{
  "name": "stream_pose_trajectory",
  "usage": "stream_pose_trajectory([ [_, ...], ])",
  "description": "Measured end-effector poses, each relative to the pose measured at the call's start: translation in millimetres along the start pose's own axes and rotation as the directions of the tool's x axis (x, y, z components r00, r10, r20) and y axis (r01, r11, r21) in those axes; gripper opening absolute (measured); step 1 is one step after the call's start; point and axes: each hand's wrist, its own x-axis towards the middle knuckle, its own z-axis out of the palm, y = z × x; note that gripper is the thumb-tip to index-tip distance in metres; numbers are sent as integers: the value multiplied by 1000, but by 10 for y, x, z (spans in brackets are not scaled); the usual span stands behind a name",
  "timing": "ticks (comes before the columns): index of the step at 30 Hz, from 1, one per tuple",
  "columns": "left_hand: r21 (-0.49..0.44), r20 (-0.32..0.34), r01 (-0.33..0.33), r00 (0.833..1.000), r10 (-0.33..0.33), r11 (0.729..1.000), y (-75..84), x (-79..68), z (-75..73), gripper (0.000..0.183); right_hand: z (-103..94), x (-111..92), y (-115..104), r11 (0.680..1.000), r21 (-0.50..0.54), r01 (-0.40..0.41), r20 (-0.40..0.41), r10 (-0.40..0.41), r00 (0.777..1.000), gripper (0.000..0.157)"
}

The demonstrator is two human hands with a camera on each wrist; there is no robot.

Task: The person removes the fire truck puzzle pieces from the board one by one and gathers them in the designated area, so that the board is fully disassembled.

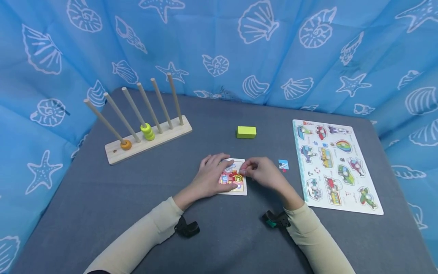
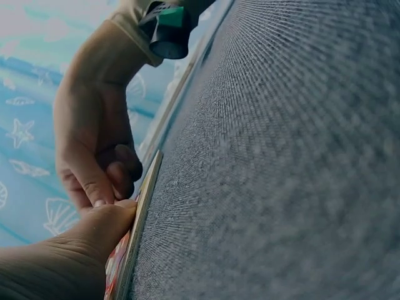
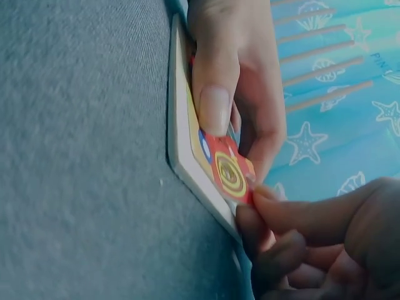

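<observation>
A small square jigsaw board (image 1: 234,193) with a pale rim lies on the grey cloth, showing a red and yellow picture. My left hand (image 1: 208,178) rests across its left part, with thumb and forefinger extended over the picture. At the board's right side, my right hand (image 1: 262,173) pinches the edge of a red jigsaw piece (image 3: 230,174) with a yellow ringed circle. In the right wrist view that piece lies against the board, and the left thumb (image 3: 214,103) presses on the picture beside it. A small blue jigsaw piece (image 1: 283,164) lies right of my right hand.
A wooden peg stand (image 1: 159,141) with several upright rods, orange and lime beads on two of them, stands at the back left. Behind the board sits a lime block (image 1: 246,132). A white vehicle puzzle board (image 1: 362,205) lies at the right. Blue shell-patterned curtain (image 1: 219,42) surrounds the table.
</observation>
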Motion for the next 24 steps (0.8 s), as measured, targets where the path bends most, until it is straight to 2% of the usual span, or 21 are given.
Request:
stream_pose_trajectory([
  [4, -6, 2, 14, 1000, -14, 1000, 2, 6, -12, 73, 19, 5, -23, 995, 53, -87, -24, 89, 996, 5],
  [7, -5, -4, 11, 1000, -11, 1000, -8, 3, -7, 73, 36, 2, -40, 991, 78, -113, -40, 116, 992, 6],
  [14, 3, -23, -26, 999, 26, 1000, -26, -4, 14, 73, 70, -20, -82, 990, 83, -111, -77, 118, 990, 7],
  [19, -6, -26, -29, 999, 29, 1000, -25, -8, 13, 74, 81, -32, -108, 990, 72, -118, -91, 124, 988, 7],
  [24, -9, -30, -32, 999, 32, 999, -23, -5, 12, 73, 83, -24, -80, 994, 69, -85, -84, 91, 992, 7],
])
